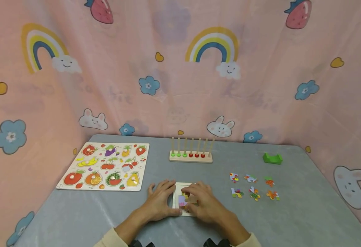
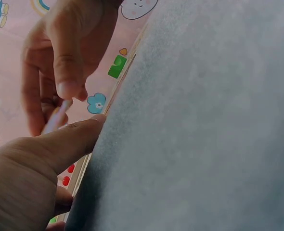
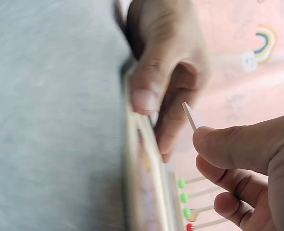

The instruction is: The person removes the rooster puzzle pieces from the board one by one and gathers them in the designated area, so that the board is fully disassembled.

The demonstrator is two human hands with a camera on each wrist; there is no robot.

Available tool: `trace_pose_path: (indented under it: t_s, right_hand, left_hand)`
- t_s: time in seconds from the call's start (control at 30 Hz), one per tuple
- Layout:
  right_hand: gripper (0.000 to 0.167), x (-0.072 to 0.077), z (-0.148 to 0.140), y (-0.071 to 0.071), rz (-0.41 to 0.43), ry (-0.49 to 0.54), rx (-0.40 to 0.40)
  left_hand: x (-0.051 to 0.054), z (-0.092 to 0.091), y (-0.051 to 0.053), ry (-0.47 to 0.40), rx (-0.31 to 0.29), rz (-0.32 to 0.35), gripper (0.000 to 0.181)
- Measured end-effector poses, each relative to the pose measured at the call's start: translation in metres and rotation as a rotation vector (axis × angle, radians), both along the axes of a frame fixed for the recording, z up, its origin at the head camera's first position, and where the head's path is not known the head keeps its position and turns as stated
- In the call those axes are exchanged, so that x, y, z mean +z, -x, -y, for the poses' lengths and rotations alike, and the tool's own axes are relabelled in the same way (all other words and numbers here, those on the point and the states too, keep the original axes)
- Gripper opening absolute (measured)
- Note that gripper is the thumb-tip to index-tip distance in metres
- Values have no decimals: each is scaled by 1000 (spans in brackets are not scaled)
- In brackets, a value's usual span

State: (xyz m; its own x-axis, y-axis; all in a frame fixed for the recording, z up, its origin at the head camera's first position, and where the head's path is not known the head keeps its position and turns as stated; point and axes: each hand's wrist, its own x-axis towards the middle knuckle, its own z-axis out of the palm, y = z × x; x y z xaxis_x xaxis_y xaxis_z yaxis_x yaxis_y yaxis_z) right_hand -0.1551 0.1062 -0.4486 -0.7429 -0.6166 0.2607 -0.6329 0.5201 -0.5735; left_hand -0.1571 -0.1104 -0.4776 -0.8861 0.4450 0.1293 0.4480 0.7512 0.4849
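Note:
A small pale puzzle tray (image 1: 177, 189) lies on the table between the two hands, with a lilac and yellow piece (image 1: 182, 201) showing inside it. At the tray's left side the left hand (image 1: 160, 203) holds its edge, thumb along the near rim and fingers toward the far side. Over the tray's right part, the right hand (image 1: 207, 205) pinches a thin jigsaw piece (image 3: 188, 114) between thumb and fingers, clear of the tray and seen almost edge-on in both wrist views. The right hand covers part of the tray's inside.
Several loose jigsaw pieces (image 1: 254, 194) lie in two rows at the right. Farther back stands a green curved block (image 1: 272, 158). A wooden peg rack (image 1: 190, 159) with green and red beads is at the back middle, and a fruit puzzle board (image 1: 100, 187) lies left.

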Motion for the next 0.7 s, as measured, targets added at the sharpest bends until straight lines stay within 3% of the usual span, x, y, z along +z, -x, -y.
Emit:
trace_pose_path:
  t_s: [0.3, 0.7]
  right_hand:
    - [42, 19, -10, -4, 32, 51, -1]
    - [47, 41, -29, -12, -65, 129, 0]
  left_hand:
    - [0, -1, 0, -1, 4, 14, 87]
    - [0, -1, 0, 4, 17, 11, 87]
